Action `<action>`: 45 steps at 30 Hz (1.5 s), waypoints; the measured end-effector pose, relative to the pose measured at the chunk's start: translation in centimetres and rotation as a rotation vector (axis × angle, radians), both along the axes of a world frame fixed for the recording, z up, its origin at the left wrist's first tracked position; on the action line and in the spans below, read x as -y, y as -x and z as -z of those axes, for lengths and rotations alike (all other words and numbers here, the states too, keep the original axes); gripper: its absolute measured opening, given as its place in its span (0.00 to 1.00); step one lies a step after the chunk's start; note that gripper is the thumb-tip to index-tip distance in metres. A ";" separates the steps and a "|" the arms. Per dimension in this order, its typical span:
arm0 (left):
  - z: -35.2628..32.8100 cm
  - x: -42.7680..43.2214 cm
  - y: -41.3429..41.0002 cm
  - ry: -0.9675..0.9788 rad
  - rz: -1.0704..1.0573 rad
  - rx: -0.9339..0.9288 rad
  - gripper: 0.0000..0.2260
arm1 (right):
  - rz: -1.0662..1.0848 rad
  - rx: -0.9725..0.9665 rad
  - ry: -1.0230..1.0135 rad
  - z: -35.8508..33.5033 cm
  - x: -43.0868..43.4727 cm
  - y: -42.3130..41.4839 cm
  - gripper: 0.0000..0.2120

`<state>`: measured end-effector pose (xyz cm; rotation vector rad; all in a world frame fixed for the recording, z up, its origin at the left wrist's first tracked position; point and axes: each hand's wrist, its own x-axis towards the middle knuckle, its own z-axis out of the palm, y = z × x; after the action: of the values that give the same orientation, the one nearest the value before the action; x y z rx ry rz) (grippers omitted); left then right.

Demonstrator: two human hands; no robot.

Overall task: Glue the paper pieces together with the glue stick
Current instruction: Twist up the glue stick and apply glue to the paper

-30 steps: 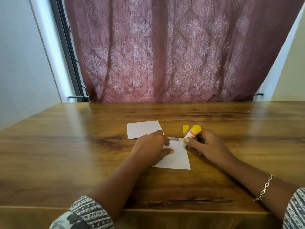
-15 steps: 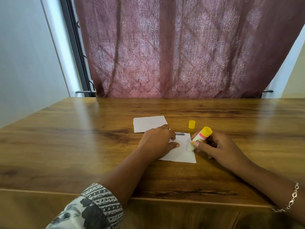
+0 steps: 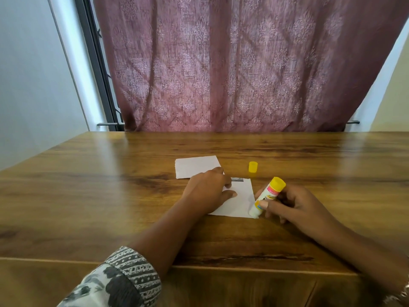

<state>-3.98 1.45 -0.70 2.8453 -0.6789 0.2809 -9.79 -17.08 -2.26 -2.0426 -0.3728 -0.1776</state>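
Left hand [image 3: 208,193] is laid flat on the near paper piece [image 3: 240,202], pinning it to the table [image 3: 110,196]. Right hand [image 3: 292,204] is closed around the tilted glue stick [image 3: 266,197], whose tip is pressed to the sheet's near right corner. A second paper piece [image 3: 195,166] and the yellow cap [image 3: 253,167] are positioned just behind.

Two white paper pieces are counted on the one wooden table [image 3: 110,196]: a far paper piece [image 3: 197,166] and a near paper piece [image 3: 240,200]. One glue stick [image 3: 266,197] and one loose yellow cap [image 3: 253,167] are seen. Two hands are counted, the left hand [image 3: 208,193] and the right hand [image 3: 294,204].
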 end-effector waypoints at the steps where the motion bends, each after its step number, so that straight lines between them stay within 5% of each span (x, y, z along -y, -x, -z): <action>1: 0.0 0.0 0.0 0.001 -0.001 -0.001 0.16 | -0.022 -0.004 -0.047 0.0 0.0 0.0 0.05; 13: 0.1 0.0 -0.1 0.008 0.009 0.014 0.16 | -0.139 -0.152 -0.574 -1.8 1.9 0.2 0.23; 17: 0.1 0.0 0.0 0.002 0.011 0.014 0.16 | -0.058 -0.094 -0.566 -1.6 3.4 0.0 0.33; 21: 0.2 0.0 -0.3 -0.006 0.012 0.015 0.16 | 0.127 -0.011 -0.451 -1.4 5.6 -0.9 0.17; 26: 0.2 -0.1 -0.4 -0.018 0.012 0.016 0.16 | 0.203 -0.037 -0.486 -1.6 7.5 -2.1 0.18; 45: 0.6 -0.2 -0.5 -0.013 0.010 0.027 0.16 | 0.167 -0.101 -0.383 -0.3 8.3 -2.6 0.22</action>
<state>-3.50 1.63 -1.26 2.8549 -0.7028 0.3147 -7.22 -25.34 -1.97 -1.6939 -0.0940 -0.2280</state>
